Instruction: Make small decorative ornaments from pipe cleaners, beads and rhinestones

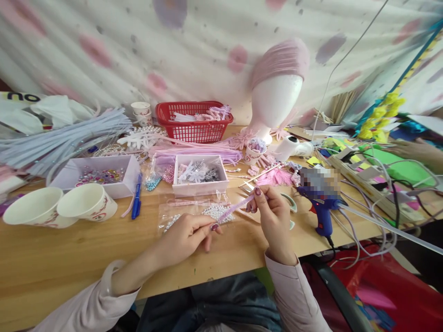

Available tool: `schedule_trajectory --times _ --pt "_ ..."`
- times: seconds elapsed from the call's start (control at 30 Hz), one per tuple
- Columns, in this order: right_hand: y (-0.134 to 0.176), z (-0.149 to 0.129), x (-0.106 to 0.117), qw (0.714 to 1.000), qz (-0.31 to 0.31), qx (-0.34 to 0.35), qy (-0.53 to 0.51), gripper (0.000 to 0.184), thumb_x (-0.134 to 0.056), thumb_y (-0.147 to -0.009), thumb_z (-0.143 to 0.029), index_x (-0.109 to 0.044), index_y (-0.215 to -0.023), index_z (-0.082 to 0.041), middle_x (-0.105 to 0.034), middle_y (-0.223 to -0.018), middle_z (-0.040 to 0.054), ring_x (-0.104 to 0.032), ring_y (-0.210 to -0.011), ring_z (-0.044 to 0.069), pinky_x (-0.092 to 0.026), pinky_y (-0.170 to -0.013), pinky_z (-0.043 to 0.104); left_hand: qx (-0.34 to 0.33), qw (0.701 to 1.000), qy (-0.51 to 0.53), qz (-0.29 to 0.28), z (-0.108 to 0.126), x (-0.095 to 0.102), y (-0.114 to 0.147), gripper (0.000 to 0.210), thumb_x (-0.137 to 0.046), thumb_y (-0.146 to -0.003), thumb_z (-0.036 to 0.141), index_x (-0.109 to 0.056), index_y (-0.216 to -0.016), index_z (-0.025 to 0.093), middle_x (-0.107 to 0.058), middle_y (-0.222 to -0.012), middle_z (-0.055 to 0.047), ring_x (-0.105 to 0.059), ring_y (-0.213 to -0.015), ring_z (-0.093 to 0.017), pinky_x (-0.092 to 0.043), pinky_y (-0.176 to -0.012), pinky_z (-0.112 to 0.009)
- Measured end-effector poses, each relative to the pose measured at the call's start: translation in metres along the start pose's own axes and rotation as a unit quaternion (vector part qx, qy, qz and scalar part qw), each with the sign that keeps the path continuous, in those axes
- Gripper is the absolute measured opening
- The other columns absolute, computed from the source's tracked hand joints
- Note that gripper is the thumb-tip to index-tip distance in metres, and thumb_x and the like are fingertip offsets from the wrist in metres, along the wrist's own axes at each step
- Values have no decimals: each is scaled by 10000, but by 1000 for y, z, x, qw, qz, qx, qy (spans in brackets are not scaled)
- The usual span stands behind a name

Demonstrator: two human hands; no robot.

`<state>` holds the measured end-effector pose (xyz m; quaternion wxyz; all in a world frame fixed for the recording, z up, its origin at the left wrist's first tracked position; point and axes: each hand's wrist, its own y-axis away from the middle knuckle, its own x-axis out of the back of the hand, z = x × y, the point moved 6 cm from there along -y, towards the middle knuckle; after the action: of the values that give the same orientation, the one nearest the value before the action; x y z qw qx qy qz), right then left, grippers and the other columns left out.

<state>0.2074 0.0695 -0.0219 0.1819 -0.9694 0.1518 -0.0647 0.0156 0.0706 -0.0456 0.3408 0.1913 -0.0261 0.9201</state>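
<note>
My left hand (pixel 194 235) pinches one end of a thin lilac strip (pixel 236 208) between thumb and fingers. Its other end is in the closed fingers of my right hand (pixel 272 212), so the strip runs slanting up to the right between the two. Whether it is ribbon, tape or a fuzzy stem, I cannot make out. Beneath it lies a clear bag of white pearl beads (pixel 218 213) on the wooden table (pixel 104 249). Scissors (pixel 290 203) with pale green handles lie partly hidden behind my right hand.
A blue glue gun (pixel 321 207) stands at the right among cables and a power strip (pixel 374 184). Paper cups (pixel 88 203), a blue pen (pixel 136 198), a white box (pixel 200 188) and a red basket (pixel 194 131) surround the work. A foam head (pixel 275 99) stands behind; another person's hand (pixel 415 152) shows far right.
</note>
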Motion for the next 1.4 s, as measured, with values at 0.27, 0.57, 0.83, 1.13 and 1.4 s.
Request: schedule_trajectory --times 0.27,0.57,0.83,1.13,1.4 --pt "4 -12 -11 999 -33 11 -29 266 -585 -963 -388 -577 -771 -204 -519 -565 -51 -493 -517 109 -394 -527 238 -44 993 109 -22 26 0 -13 362 -458 -987 397 -725 -861 187 -749 -822 -44 -668 -885 -202 -450 -902 -320" --pt "9 -24 -4 999 -27 15 -24 241 -602 -957 -360 -600 -780 -196 -520 -549 -50 -481 -476 98 -373 -471 224 48 976 205 -54 18 -23 -24 398 -602 -871 546 -668 -821 157 -536 -457 49 -453 -417 -98 -349 -477 -227" --pt "1 -16 3 992 -27 -30 -119 281 -638 -929 -398 -600 -733 -200 -500 -531 -55 -480 -468 99 -390 -472 224 35 963 263 -46 26 -29 -13 364 -714 -811 513 -678 -829 151 -619 -576 13 -522 -537 -107 -401 -573 -241" --pt "-6 -11 14 990 9 -26 -139 203 -680 -902 -372 -652 -777 -216 -555 -591 -47 -546 -557 108 -466 -564 227 45 971 232 -27 19 -26 -2 310 -623 -894 450 -691 -905 148 -555 -602 29 -498 -595 -116 -399 -645 -268" --pt "13 -1 -28 942 -64 -141 -297 256 -700 -848 -478 -668 -915 -233 -696 -773 15 -664 -717 165 -561 -675 298 72 951 284 96 13 -37 6 255 -646 -842 409 -657 -836 154 -505 -597 33 -448 -563 -115 -348 -577 -266"
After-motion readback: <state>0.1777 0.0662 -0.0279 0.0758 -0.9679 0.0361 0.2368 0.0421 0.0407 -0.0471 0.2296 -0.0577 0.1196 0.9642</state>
